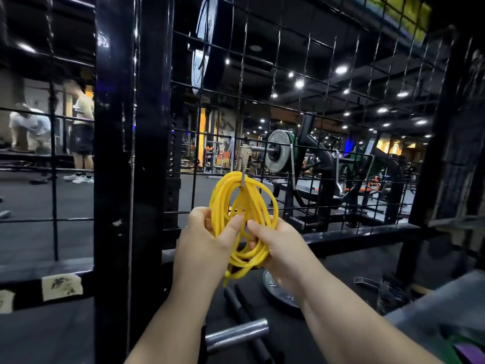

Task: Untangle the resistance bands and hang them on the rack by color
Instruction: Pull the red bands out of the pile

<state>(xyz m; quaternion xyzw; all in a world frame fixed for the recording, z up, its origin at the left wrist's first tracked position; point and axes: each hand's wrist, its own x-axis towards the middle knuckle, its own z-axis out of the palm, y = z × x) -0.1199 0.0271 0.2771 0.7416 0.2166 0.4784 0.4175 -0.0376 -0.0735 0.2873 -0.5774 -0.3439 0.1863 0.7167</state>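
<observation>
From the head view, my left hand (pixel 207 240) grips the left side of the yellow band (pixel 246 195), its fingers curled round several strands and the thumb pressed across them. My right hand (pixel 280 248) holds the lower right of the same coil, fingers clamped on the loops, thumb pointing in toward the left thumb. The band is thin, round, smooth rubber tubing, wound in many loose oval loops. Its top hangs over a small grey metal hook (pixel 243 177) on the rack (pixel 309 82), a black wire grid of square cells. A loose end dangles beside my left wrist.

Left of the grid stands a thick glossy black post (pixel 112 153), chipped in spots. A low beam carries pale tape patches (pixel 61 286) with dark marks I cannot read. On the floor lie a chrome-tipped bar (pixel 236 334) and a round black plate (pixel 278 292) whose raised lettering is too blurred to read. At lower right, a grey surface (pixel 433 306) holds a flat purple band (pixel 469 350) and a green band (pixel 446 345).
</observation>
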